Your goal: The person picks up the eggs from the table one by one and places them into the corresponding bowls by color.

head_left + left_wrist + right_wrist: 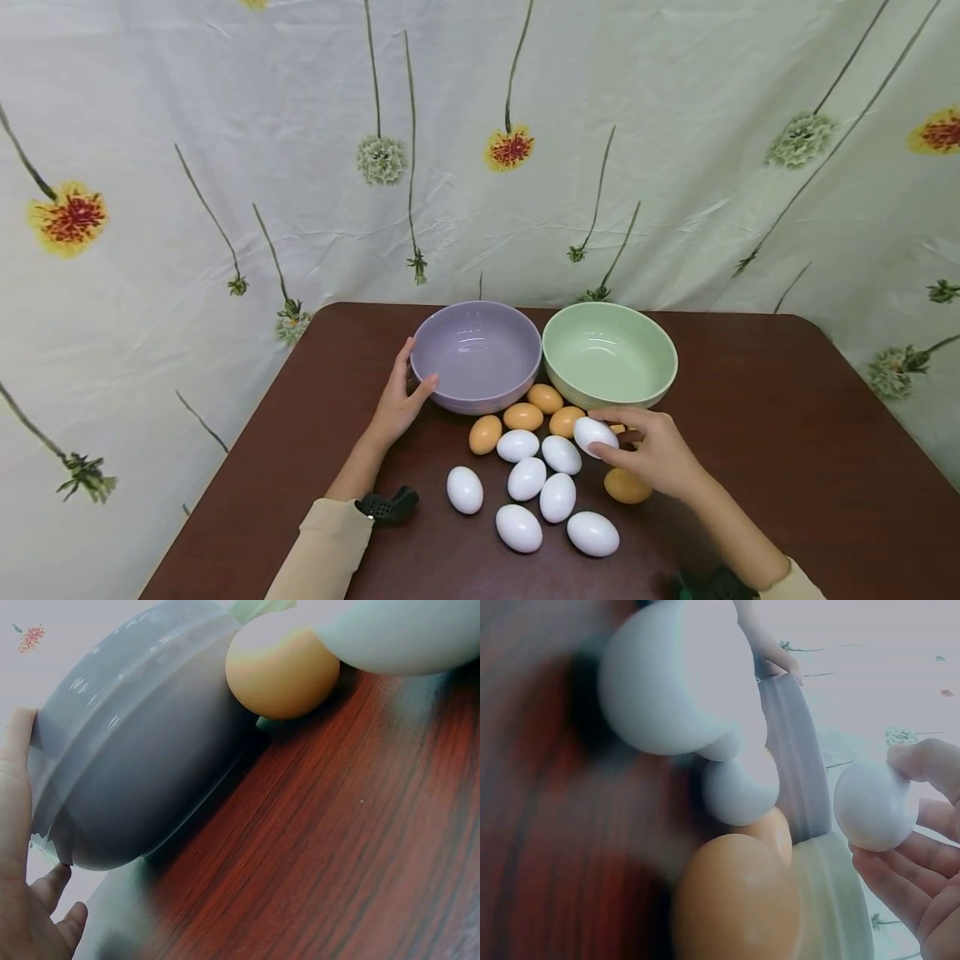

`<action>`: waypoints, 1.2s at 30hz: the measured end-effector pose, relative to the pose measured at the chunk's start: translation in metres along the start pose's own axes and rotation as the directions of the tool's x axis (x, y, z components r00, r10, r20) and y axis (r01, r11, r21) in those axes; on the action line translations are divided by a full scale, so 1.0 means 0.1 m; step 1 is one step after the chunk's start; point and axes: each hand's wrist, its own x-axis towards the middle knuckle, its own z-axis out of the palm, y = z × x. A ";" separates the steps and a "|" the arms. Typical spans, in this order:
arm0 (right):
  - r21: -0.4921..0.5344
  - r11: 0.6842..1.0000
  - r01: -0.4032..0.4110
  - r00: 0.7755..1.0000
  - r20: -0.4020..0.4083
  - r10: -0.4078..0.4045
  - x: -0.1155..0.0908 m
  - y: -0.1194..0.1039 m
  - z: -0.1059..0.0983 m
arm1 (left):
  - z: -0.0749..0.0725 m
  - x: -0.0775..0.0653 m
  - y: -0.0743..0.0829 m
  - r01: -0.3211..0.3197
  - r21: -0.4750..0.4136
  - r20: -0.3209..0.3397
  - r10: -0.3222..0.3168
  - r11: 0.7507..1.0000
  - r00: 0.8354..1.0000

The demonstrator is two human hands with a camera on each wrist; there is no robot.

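My right hand (pixel 656 450) pinches a white egg (pixel 595 437) between thumb and fingers, near the front of the green bowl (pixel 609 354). The right wrist view shows this egg at the fingertips. With its thumb and fingers spread around the outside, my left hand (pixel 397 404) holds the left side of the purple bowl (pixel 476 354). Both bowls have bare insides. Several brown eggs, one of them a brown egg (pixel 485 435), lie close before the bowls. Several white eggs, such as a white egg (pixel 519 528), lie nearer me. My right fingers partly hide something orange behind them.
The bowls stand side by side toward the back of the dark wooden table (pixel 765 417). A flowered cloth (pixel 450 208) hangs behind it. A single brown egg (pixel 627 486) lies beneath my right hand. Black straps with a camera (pixel 388 505) sit at my left wrist.
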 end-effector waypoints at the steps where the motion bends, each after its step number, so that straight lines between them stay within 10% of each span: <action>1: 0.000 1.000 -0.008 1.000 0.001 0.008 0.02 -0.01 0.00 | 0.00 0.01 -0.05 -0.002 0.001 -0.003 0.002 1.000 1.000; 7: 0.021 0.999 -0.038 0.999 0.013 0.038 0.12 0.00 -0.01 | 0.02 0.05 -0.25 -0.028 0.026 -0.024 0.029 0.999 0.999; 36: -0.001 1.000 0.000 0.999 0.039 0.000 0.68 -0.03 0.06 | 0.03 0.03 -0.28 -0.043 0.024 -0.036 0.044 0.999 0.998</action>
